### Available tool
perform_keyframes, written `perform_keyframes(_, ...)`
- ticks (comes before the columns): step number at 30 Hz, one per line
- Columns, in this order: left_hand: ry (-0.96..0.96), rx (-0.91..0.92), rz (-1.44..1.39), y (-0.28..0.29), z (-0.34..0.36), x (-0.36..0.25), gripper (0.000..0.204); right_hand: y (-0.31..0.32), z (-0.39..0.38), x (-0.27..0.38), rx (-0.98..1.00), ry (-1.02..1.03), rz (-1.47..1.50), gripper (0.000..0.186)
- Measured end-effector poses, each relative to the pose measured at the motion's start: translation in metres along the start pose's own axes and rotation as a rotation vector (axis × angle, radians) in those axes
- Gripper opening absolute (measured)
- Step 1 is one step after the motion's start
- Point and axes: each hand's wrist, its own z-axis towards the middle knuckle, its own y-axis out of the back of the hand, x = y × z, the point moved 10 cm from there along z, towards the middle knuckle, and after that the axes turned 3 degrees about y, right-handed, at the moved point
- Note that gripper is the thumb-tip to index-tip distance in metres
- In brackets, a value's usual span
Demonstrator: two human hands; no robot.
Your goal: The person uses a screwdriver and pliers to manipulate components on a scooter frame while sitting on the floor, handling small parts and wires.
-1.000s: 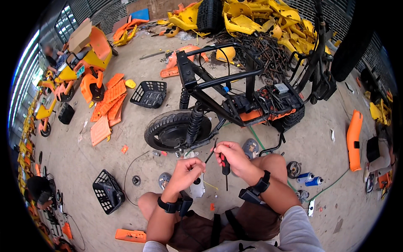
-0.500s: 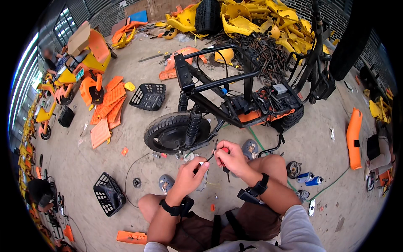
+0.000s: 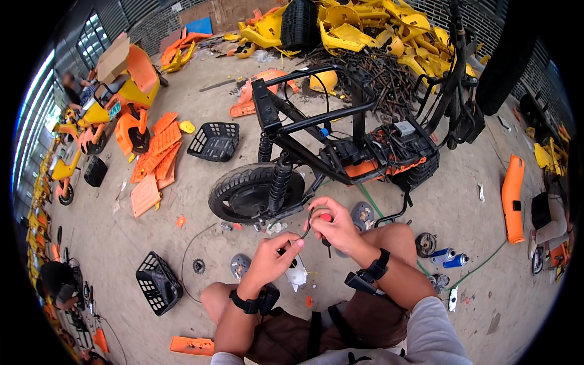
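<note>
My left hand [image 3: 272, 260] pinches a thin dark cable [image 3: 305, 233] between thumb and fingers, low in the middle of the view. Just right of it, my right hand [image 3: 334, 228] is closed on a screwdriver with a red and black handle [image 3: 326, 217], its shaft pointing down, and also grips the upper part of the cable. Beyond both hands stands a stripped black scooter frame [image 3: 292, 128] with its wheel [image 3: 234, 198], shock absorbers and exposed wiring [image 3: 395, 152]. A white plate [image 3: 297, 277] lies on the floor below my hands.
Black crates [image 3: 212, 140] [image 3: 159, 285], orange panels [image 3: 155, 159], a metal drum part [image 3: 426, 244], blue spray cans [image 3: 455, 261] and an orange shell [image 3: 514, 198] surround me. Yellow panels [image 3: 377, 24] are piled behind. Other people [image 3: 76, 91] [image 3: 58, 283] are at the left; another [image 3: 547, 225] at right.
The cable has become more curved between my hands. My right hand's fingers have lifted slightly along it, and my left hand has shifted a little.
</note>
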Motion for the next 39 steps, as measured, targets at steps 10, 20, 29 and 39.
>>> perform_keyframes(10,-0.004,-0.036,-0.03,0.005,0.002,0.002,0.017,0.016,0.002,-0.015,-0.088,-0.027,0.048,0.008)
perform_keyframes(20,0.048,-0.088,-0.074,0.001,0.01,0.028,0.02,0.011,-0.004,-0.013,-0.03,-0.007,-0.098,0.011)
perform_keyframes(29,0.089,-0.011,-0.194,-0.013,0.018,0.026,0.019,0.014,-0.006,-0.014,-0.07,-0.015,-0.049,0.01)
perform_keyframes(39,0.026,0.094,-0.192,-0.034,0.035,0.01,0.018,0.047,-0.013,-0.019,-0.159,-0.014,-0.252,0.012)
